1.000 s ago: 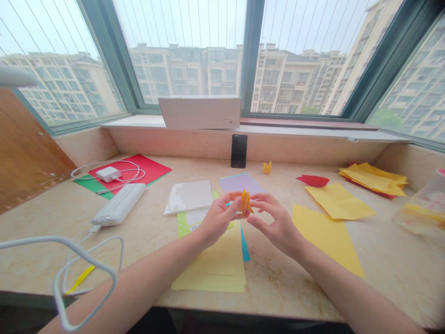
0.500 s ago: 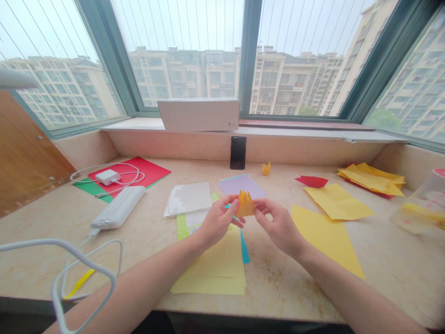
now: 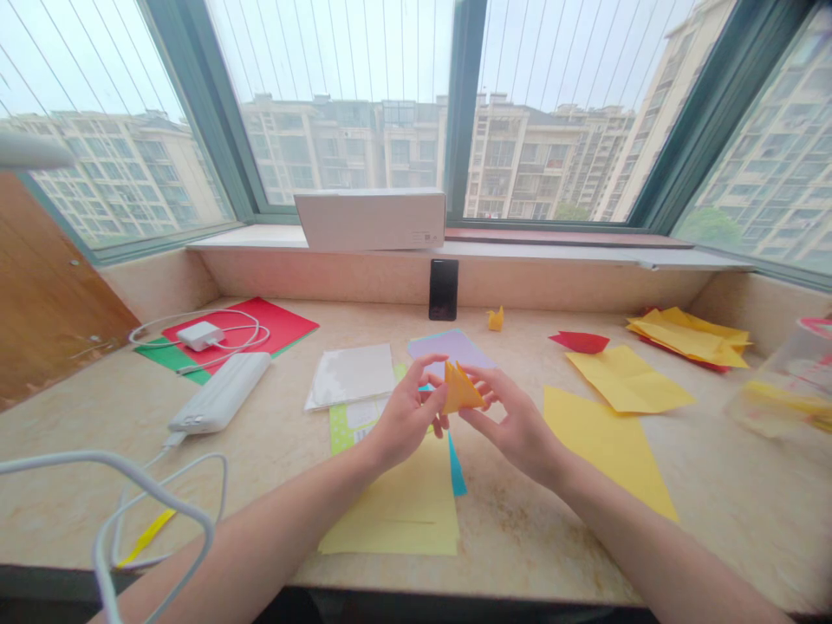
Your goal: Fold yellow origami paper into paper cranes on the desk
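A small folded orange paper piece (image 3: 460, 390) is held up above the desk between both hands. My left hand (image 3: 406, 416) pinches its left side with thumb and fingers. My right hand (image 3: 513, 420) grips its right side, fingers curled round it. Under the hands lie a pale yellow sheet (image 3: 403, 498), a green dotted sheet (image 3: 344, 420) and a blue strip (image 3: 457, 464). A lilac sheet (image 3: 448, 347) lies just behind the hands.
White power bank (image 3: 221, 393) with cable and a charger (image 3: 198, 333) on red and green sheets sit left. Yellow sheets (image 3: 607, 433) and a red fold (image 3: 581, 341) lie right. A phone (image 3: 444, 289) leans on the sill wall under a white box (image 3: 370, 218). A small orange figure (image 3: 497, 319) stands behind.
The orange piece has been turned in my fingers from an upright, narrow pose to a flatter triangle facing me. Both hands stayed in place above the yellow sheet.
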`<state>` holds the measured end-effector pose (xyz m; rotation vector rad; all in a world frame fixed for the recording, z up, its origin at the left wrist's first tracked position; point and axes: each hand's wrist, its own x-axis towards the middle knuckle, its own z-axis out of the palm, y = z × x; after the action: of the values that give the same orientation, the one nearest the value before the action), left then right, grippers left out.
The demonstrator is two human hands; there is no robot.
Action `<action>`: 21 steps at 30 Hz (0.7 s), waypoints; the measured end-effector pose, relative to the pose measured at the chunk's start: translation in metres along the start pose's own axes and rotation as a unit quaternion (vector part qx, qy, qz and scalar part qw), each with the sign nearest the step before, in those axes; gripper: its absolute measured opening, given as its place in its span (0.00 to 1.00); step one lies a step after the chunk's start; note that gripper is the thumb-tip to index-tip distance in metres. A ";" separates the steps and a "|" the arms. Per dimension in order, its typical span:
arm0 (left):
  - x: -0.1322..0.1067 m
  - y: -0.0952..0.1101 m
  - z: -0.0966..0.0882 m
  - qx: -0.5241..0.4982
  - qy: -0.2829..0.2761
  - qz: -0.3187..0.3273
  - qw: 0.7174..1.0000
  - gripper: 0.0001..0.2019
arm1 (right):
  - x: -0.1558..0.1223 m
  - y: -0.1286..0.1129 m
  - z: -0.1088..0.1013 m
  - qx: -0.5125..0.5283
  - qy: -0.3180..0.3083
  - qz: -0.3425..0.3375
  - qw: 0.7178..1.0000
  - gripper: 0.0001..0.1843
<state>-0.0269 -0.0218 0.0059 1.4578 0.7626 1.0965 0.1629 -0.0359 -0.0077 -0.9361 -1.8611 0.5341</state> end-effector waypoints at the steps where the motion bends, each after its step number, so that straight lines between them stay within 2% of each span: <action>1: 0.000 0.000 0.000 -0.004 0.000 0.003 1.000 0.23 | 0.000 0.000 0.000 -0.001 0.005 -0.009 1.000 0.26; 5: 0.001 0.001 0.000 -0.019 0.009 0.017 1.000 0.25 | 0.002 -0.002 -0.002 -0.009 0.014 -0.047 0.999 0.21; 10: 0.002 0.002 0.000 -0.004 0.021 0.012 1.000 0.17 | 0.002 -0.003 -0.004 -0.037 0.013 -0.074 0.996 0.05; 15: 0.001 0.000 -0.002 0.039 0.007 -0.004 0.999 0.24 | 0.001 -0.004 -0.008 -0.048 0.054 -0.089 0.993 0.04; 18: -0.002 0.003 -0.003 0.093 -0.015 0.036 0.995 0.25 | 0.002 -0.005 -0.008 -0.012 0.099 -0.015 0.995 0.06; 21: -0.005 0.007 -0.002 0.128 -0.066 0.074 0.987 0.22 | 0.005 -0.005 -0.008 0.088 0.115 0.090 0.985 0.09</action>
<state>-0.0317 -0.0268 0.0111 1.8110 0.7293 1.0278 0.1665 -0.0352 0.0022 -1.0065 -1.5059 0.6591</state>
